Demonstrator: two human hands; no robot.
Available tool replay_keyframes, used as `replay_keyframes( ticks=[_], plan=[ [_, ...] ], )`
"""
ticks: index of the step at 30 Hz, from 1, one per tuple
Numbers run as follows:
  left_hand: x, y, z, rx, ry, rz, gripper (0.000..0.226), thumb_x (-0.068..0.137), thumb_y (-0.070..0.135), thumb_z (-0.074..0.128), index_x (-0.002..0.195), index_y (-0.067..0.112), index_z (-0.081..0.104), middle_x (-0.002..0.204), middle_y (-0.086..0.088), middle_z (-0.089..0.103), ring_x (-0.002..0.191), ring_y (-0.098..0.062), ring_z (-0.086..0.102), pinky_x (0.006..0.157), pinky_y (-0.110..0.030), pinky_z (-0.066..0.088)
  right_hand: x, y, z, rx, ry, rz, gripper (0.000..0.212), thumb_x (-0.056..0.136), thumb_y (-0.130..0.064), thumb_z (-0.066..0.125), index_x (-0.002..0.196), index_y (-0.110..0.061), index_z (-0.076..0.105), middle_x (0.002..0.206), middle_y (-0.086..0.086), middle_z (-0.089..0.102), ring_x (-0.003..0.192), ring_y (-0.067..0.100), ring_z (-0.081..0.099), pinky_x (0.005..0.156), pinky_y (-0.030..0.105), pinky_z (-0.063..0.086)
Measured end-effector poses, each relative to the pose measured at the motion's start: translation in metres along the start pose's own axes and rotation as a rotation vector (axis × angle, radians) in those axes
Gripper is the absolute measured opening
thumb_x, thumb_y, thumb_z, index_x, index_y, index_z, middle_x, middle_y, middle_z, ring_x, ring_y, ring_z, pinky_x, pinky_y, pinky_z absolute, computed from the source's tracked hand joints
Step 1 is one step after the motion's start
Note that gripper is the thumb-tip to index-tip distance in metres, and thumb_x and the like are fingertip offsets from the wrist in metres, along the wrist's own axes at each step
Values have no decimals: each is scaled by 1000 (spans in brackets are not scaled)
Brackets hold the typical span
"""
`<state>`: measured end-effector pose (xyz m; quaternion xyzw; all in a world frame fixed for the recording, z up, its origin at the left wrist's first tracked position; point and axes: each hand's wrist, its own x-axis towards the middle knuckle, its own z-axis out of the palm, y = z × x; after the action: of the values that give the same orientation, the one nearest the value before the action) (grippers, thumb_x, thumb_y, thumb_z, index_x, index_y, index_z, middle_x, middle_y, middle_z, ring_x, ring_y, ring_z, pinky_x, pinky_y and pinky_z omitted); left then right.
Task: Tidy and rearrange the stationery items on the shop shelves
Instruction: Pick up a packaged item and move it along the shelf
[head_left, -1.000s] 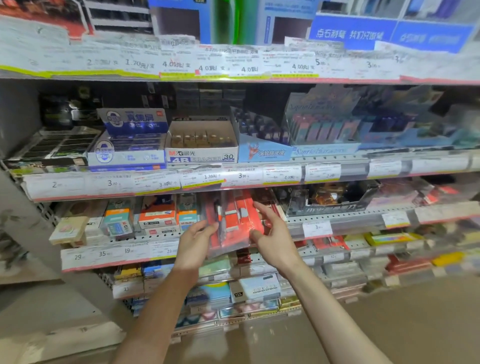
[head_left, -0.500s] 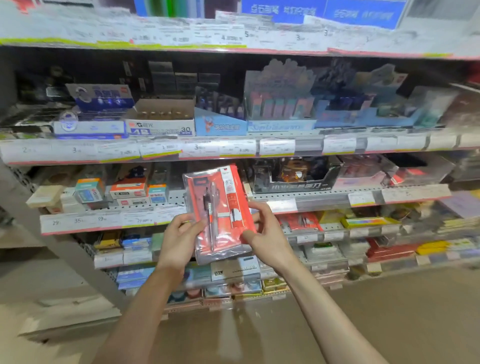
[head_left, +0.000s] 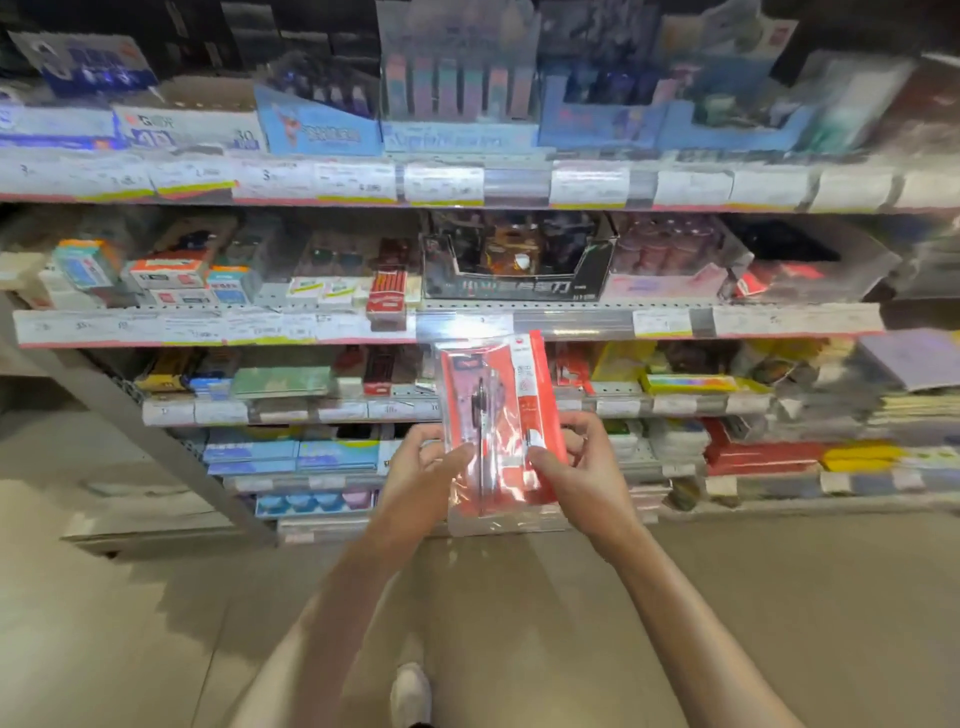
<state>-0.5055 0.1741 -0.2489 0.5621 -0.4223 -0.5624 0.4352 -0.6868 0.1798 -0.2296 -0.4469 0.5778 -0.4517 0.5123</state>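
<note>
From the head camera, both hands held a red stationery pack (head_left: 498, 431) in clear plastic wrap upright in front of the shop shelves (head_left: 467, 325), clear of them and roughly level with the lower tiers. The left hand (head_left: 423, 470) gripped the pack's lower left edge, thumb across the front and fingers curled behind it. The right hand (head_left: 584, 467) pinched the lower right edge the same way, thumb on the front and fingers bent round the back. A dark pen showed through the wrap near the pack's middle. On the shelf above the pack stood a dark display box (head_left: 519, 260), and to its left a red box (head_left: 387, 291) stuck out over the shelf's front rail. Small white and orange boxes (head_left: 166, 275) sat further left on that tier. Price labels (head_left: 444, 182) lined the rail of the shelf above. A shoe (head_left: 410, 693) showed on the floor (head_left: 779, 597) below, between the forearms. Much of the shelving was blurred.
</note>
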Motion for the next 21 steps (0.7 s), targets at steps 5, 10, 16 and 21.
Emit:
replay_keyframes(
  ticks=[5, 10, 16, 21],
  plan=[
    [29, -36, 21, 110, -135, -35, 24, 93, 12, 64, 111, 27, 56, 73, 7, 71, 68, -8, 64, 60, -20, 47, 25, 37, -19, -18, 95, 99, 34, 89, -2, 63, 116, -18, 49, 79, 2, 74, 63, 19, 70, 63, 43, 60],
    [90, -82, 30, 108, -71, -20, 22, 96, 9, 61, 112, 24, 58, 78, -9, 66, 70, -25, 58, 60, -32, 46, 80, 91, -24, -86, 115, 40, 38, 91, -7, 66, 121, -28, 56, 107, 2, 67, 77, 19, 73, 69, 41, 63],
    [164, -120, 44, 91, -35, 29, 26, 95, 1, 56, 111, 21, 59, 78, -25, 54, 51, -11, 49, 44, -19, 38, 146, 149, -28, -196, 68, -35, 42, 88, -16, 70, 126, -32, 59, 118, -10, 65, 95, 1, 66, 82, 23, 53],
    [228, -135, 50, 167, -19, 163, 50, 96, 10, 56, 144, 18, 42, 66, 2, 42, 60, -9, 46, 58, -17, 42, 209, 164, -25, -277, 105, -125, 41, 88, -20, 71, 128, -25, 64, 127, -7, 63, 117, 9, 58, 105, 30, 46]
  ],
)
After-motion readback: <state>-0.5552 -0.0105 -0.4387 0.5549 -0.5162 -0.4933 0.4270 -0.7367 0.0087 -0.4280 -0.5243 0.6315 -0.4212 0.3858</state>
